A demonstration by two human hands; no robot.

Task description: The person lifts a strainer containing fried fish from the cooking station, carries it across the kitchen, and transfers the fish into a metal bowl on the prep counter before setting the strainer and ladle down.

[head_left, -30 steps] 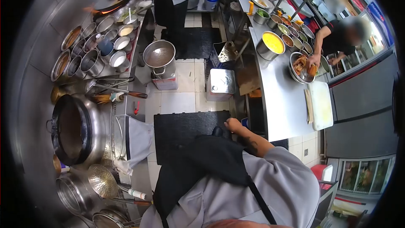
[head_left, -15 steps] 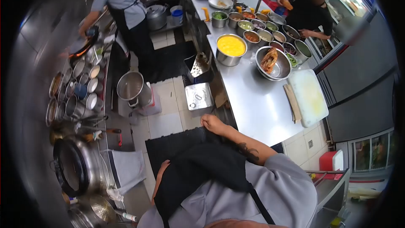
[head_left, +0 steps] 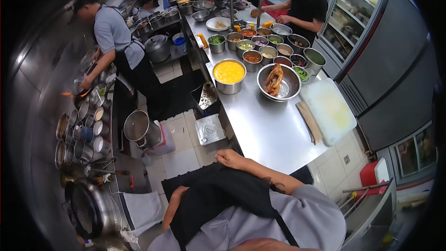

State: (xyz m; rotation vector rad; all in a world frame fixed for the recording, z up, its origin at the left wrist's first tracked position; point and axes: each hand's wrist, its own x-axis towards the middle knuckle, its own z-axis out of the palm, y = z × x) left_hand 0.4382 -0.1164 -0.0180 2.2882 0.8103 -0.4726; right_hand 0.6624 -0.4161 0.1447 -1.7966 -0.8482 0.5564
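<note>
My right hand (head_left: 231, 158) is curled closed in front of the black apron (head_left: 223, 190), with nothing visible in it. It is near the steel counter's (head_left: 260, 132) front corner. My left hand (head_left: 178, 193) hangs low at the apron's edge, its fingers hidden behind the cloth. On the counter, a steel bowl (head_left: 293, 80) holds a browned piece of cooked meat (head_left: 274, 81). Beside it stands a pot of yellow liquid (head_left: 229, 73). A folded tan cloth (head_left: 309, 122) lies along a white cutting board (head_left: 327, 109).
Several small steel containers of chopped ingredients (head_left: 252, 58) crowd the counter's far part. A co-worker (head_left: 116, 42) works at the stove on the left; another person (head_left: 306, 11) stands across the counter. A tall pot (head_left: 137, 128) and a metal tin (head_left: 210, 129) stand at floor level.
The view has tilted up and shifted, showing more of the far kitchen. My right hand stays closed by the apron. The person across the counter is now more upright, hands over the far counter.
</note>
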